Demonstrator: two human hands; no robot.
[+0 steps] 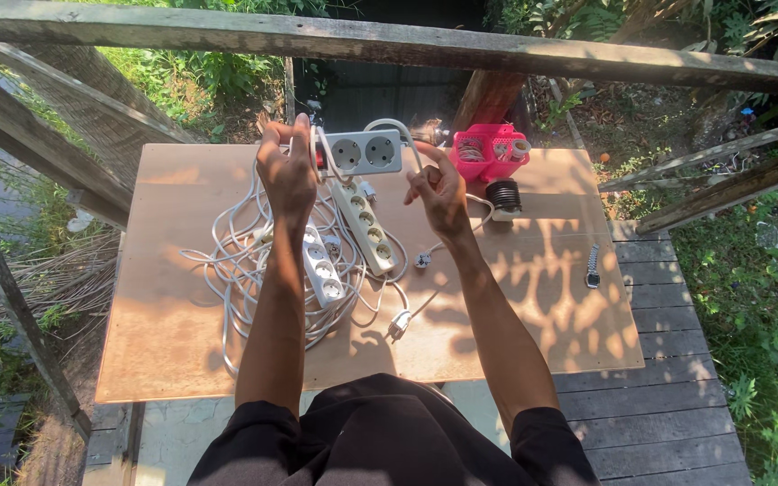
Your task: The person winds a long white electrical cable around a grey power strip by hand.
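Observation:
My left hand (286, 171) is raised above the board and grips a short white power strip with two round sockets (364, 151) by its left end. My right hand (437, 189) is up beside it, fingers curled around the strip's white cable (407, 135), index finger pointing toward the strip. Below the hands, two longer white power strips (368, 225) (321, 267) lie on the brown board (164, 297) amid a tangle of white cables (236, 261). Loose plugs (399, 324) (422, 261) rest on the board near my arms.
A pink basket (488, 155) with small items stands at the board's far edge, a dark ribbed cylinder (502, 196) beside it. A wristwatch (593, 267) lies near the right edge. Wooden railing beams (389, 40) cross ahead; deck planks (659, 396) lie to the right.

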